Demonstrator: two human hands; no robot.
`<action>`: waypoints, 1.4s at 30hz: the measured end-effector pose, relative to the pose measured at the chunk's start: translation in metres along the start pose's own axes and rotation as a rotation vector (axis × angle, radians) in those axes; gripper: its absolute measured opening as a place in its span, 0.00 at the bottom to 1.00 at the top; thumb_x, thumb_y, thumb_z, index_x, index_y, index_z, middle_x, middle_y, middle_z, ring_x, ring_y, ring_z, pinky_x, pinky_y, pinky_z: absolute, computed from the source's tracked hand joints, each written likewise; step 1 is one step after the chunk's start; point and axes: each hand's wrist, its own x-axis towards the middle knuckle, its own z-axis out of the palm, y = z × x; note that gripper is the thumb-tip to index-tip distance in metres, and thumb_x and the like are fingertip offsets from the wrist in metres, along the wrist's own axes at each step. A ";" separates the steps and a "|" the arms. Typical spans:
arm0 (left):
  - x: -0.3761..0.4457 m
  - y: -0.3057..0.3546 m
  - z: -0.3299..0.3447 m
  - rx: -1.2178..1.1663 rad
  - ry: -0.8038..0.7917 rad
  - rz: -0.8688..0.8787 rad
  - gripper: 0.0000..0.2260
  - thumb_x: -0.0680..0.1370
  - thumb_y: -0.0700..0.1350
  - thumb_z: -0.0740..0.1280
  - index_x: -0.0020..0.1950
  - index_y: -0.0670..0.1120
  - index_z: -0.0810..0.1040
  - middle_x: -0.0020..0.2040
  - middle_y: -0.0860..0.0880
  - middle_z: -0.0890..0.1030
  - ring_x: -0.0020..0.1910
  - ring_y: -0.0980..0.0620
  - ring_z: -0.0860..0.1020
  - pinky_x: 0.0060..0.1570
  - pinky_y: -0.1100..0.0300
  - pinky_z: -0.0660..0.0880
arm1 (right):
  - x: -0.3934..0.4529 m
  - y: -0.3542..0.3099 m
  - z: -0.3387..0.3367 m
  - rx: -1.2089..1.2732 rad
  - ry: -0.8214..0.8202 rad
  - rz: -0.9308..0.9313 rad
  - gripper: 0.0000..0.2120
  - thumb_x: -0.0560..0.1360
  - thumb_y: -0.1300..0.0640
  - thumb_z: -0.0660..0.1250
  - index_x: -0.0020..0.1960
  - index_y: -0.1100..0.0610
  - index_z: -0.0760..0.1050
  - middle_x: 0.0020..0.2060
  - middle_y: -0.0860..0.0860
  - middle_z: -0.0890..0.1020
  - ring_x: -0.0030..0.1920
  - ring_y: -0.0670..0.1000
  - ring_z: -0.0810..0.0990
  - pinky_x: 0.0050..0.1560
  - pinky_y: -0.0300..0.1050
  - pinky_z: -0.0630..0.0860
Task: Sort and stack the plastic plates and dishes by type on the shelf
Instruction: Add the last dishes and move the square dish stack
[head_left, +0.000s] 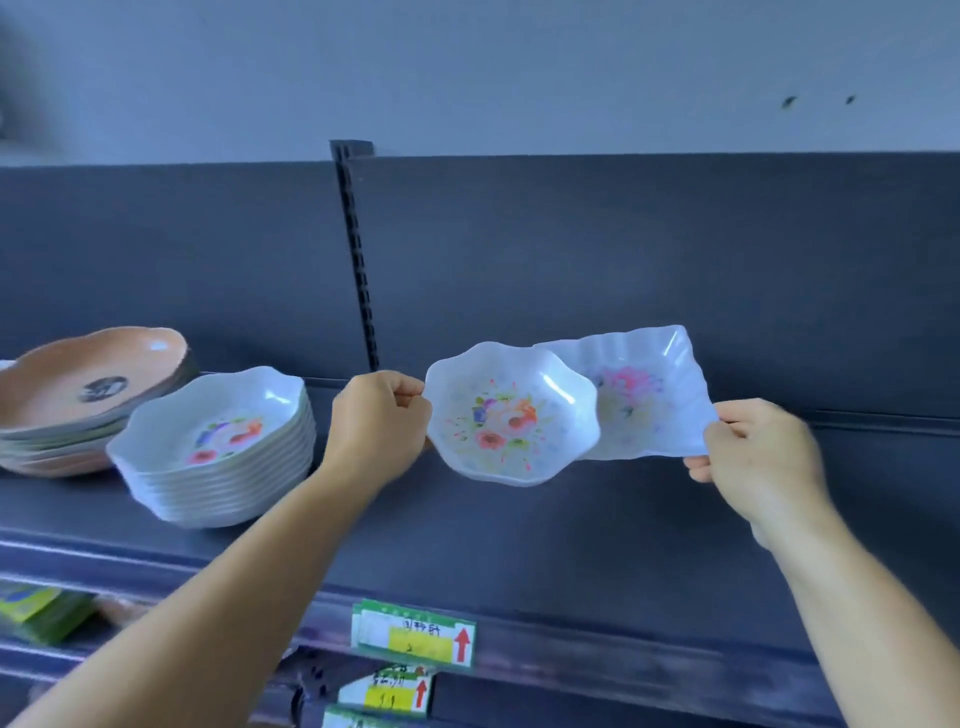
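My left hand (382, 421) pinches the left rim of a white scalloped floral dish (511, 415), held above the dark shelf (519, 530). My right hand (753, 457) pinches the lower right corner of a white rectangular wavy-edged floral dish (649, 389), which sits partly behind the scalloped one. On the shelf to the left stands a stack of several matching white scalloped floral dishes (218, 447). Behind that, at the far left, is a stack of orange scalloped plates (78, 384).
A slotted upright post (358, 260) divides the dark back panel. Price tags (415, 631) hang on the shelf's front edge, with more tags (387, 691) below. Green packets (36, 610) lie on the lower shelf at left.
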 end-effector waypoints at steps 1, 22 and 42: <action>-0.003 -0.005 -0.010 0.005 0.021 -0.015 0.10 0.73 0.35 0.60 0.43 0.38 0.81 0.38 0.39 0.83 0.33 0.43 0.81 0.35 0.54 0.77 | -0.003 -0.004 0.007 0.010 -0.024 -0.012 0.12 0.72 0.68 0.54 0.49 0.70 0.74 0.39 0.64 0.82 0.32 0.52 0.82 0.40 0.48 0.72; 0.044 -0.128 -0.191 0.097 0.271 -0.221 0.09 0.70 0.33 0.57 0.37 0.45 0.71 0.32 0.44 0.71 0.29 0.48 0.70 0.32 0.60 0.65 | -0.091 -0.105 0.144 0.116 -0.123 -0.133 0.13 0.73 0.65 0.56 0.52 0.59 0.76 0.34 0.52 0.82 0.31 0.50 0.80 0.31 0.42 0.70; 0.038 -0.113 -0.198 0.139 -0.113 0.263 0.16 0.78 0.43 0.59 0.31 0.44 0.61 0.28 0.47 0.60 0.31 0.52 0.64 0.30 0.59 0.57 | -0.150 -0.138 0.171 0.358 -0.067 -0.016 0.12 0.75 0.67 0.56 0.48 0.56 0.76 0.34 0.53 0.82 0.32 0.52 0.80 0.49 0.52 0.78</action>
